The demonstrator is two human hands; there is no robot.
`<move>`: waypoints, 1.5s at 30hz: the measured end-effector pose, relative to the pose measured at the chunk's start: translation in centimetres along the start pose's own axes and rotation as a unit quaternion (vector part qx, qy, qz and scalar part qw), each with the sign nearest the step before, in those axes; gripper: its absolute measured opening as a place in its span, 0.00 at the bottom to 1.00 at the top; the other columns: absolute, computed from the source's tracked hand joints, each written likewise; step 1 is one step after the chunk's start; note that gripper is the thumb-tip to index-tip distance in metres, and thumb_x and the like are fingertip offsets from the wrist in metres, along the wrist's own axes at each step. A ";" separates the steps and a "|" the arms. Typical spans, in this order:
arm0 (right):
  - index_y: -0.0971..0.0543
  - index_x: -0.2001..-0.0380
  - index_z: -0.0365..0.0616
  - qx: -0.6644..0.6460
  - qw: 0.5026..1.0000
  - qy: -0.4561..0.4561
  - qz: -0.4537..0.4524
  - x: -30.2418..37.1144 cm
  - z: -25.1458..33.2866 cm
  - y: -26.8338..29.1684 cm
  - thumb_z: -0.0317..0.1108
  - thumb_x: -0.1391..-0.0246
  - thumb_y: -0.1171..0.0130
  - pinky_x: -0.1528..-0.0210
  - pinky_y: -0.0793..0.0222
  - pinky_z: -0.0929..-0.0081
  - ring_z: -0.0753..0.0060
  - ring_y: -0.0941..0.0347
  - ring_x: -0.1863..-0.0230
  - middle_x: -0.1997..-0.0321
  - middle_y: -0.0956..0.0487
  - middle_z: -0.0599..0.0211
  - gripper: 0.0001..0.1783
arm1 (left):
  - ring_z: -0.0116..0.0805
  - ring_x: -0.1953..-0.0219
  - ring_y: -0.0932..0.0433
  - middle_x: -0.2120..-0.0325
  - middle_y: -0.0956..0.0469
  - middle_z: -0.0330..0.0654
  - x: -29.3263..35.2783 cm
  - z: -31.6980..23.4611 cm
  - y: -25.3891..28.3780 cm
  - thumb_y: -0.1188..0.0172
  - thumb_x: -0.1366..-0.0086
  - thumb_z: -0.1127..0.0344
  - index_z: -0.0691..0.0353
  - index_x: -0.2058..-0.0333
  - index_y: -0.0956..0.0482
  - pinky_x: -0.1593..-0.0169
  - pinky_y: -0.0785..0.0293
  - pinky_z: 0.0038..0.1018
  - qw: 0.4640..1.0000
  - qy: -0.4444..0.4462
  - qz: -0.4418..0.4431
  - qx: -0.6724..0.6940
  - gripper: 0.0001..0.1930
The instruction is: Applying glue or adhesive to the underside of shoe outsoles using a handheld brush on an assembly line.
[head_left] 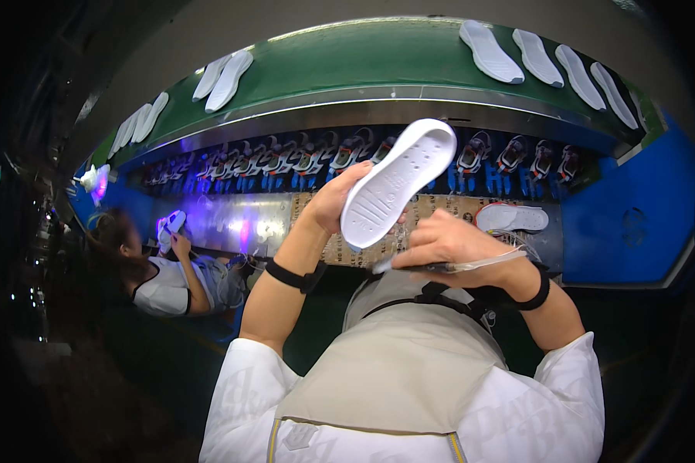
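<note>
My left hand (pixel 333 202) is closed around the edge of a white shoe sole (pixel 400 182). The sole is tilted, toe end up, its hollow inner face with grooves and small holes turned toward me. Below and to the right of it, my right hand (pixel 453 245) grips a brush (pixel 427 268) with a dark handle and a pale tip pointing left. The tip is apart from the sole. On the bench to the right lies a white shoe piece (pixel 511 218) with a reddish edge at one end.
A patterned sheet (pixel 432 207) covers part of the metal bench (pixel 232 220). Behind it stands a row of shoe uppers (pixel 309 157). White soles (pixel 490 52) lie along the green belt (pixel 347 58) above. A co-worker (pixel 174 270) sits at the left, holding a shoe under purple light.
</note>
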State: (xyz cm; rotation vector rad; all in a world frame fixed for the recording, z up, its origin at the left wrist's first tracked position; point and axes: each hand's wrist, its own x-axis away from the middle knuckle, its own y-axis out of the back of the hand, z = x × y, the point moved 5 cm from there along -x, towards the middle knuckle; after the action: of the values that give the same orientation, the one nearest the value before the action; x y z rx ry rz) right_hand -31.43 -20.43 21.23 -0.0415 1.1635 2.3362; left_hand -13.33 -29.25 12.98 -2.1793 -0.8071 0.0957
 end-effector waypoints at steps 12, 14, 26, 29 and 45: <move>0.14 0.49 0.43 -0.169 0.935 -0.141 -0.278 5.1 -0.6 -0.7 0.29 0.45 0.29 0.61 0.32 0.67 0.63 0.28 0.68 0.70 0.22 0.63 0.18 | 0.61 0.47 0.21 0.42 0.30 0.69 -8.0 -9.4 -3.3 0.73 0.23 0.34 0.66 0.28 0.44 0.51 0.15 0.51 0.967 -0.219 0.071 0.107 0.42; 0.14 0.49 0.41 -0.176 0.936 -0.145 -0.267 4.6 -0.6 -1.2 0.27 0.46 0.30 0.62 0.32 0.68 0.64 0.28 0.69 0.70 0.22 0.62 0.19 | 0.66 0.43 0.23 0.40 0.33 0.74 -11.8 -11.3 -2.6 0.75 0.23 0.32 0.74 0.29 0.46 0.43 0.19 0.52 0.958 -0.253 -0.055 0.120 0.46; 0.14 0.51 0.39 -0.183 0.904 -0.248 -0.298 7.6 -3.5 -2.4 0.32 0.43 0.30 0.63 0.32 0.72 0.69 0.28 0.69 0.69 0.20 0.63 0.17 | 0.61 0.56 0.16 0.59 0.17 0.65 11.2 -25.3 14.8 0.38 0.33 0.47 0.74 0.50 0.23 0.49 0.22 0.51 0.186 -0.335 -0.772 -0.507 0.30; 0.14 0.51 0.38 -0.193 0.903 -0.272 -0.270 7.1 -4.1 -2.9 0.33 0.43 0.30 0.63 0.31 0.72 0.69 0.27 0.68 0.68 0.20 0.63 0.17 | 0.63 0.50 0.19 0.59 0.17 0.67 14.8 -29.6 22.1 0.36 0.37 0.46 0.72 0.57 0.19 0.43 0.26 0.53 0.259 -0.181 -0.813 -0.490 0.28; 0.16 0.53 0.34 -0.367 0.758 -0.258 -0.473 7.1 -9.2 -3.9 0.33 0.42 0.33 0.62 0.38 0.86 0.87 0.31 0.67 0.65 0.20 0.74 0.16 | 0.30 0.68 0.16 0.67 0.14 0.44 14.3 -15.0 14.7 0.38 0.30 0.65 0.72 0.60 0.16 0.60 0.20 0.28 0.662 -0.535 -0.508 -0.131 0.12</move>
State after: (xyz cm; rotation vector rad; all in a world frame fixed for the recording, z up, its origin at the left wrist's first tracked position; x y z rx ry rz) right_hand -37.56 -22.27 10.80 -0.1956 -0.1457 1.5346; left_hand 10.45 -37.94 15.54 -1.3836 -2.7198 0.7614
